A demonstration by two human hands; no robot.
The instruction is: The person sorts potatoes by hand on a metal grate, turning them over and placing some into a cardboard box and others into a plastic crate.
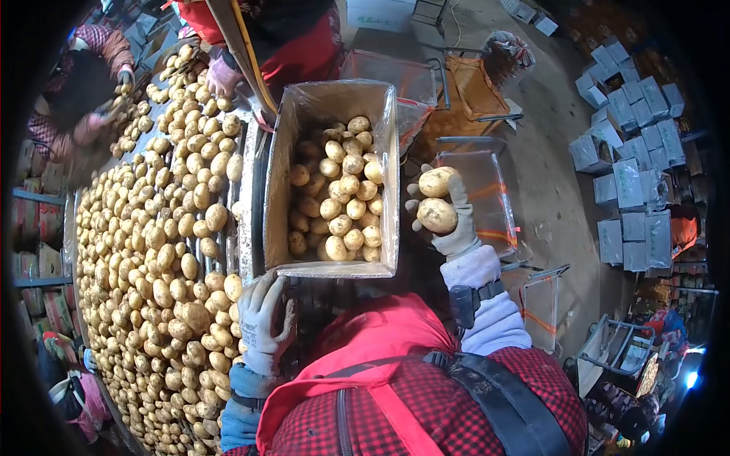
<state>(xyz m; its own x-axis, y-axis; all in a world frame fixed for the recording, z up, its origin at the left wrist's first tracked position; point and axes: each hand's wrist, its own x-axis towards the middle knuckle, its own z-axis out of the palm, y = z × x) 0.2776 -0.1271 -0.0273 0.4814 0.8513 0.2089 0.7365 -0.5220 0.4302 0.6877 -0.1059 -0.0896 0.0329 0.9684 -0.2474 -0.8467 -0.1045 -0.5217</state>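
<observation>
My right hand (454, 216), in a grey glove, holds two potatoes (437, 216) just right of an open cardboard box (390, 190). Clear plastic lines the box, and many potatoes (349, 184) lie inside it. My left hand (265, 319), also gloved, is at the box's near left corner, beside the sorting table, with its fingers apart and nothing visible in it. A broad layer of loose potatoes (161, 292) covers the table to the left.
Co-workers' gloved hands (222, 77) reach among the potatoes at the upper left. A slanted metal post (245, 57) rises beyond the box. Plastic-covered frames (479, 199) stand at the right, and grey cartons (628, 182) are stacked farther right.
</observation>
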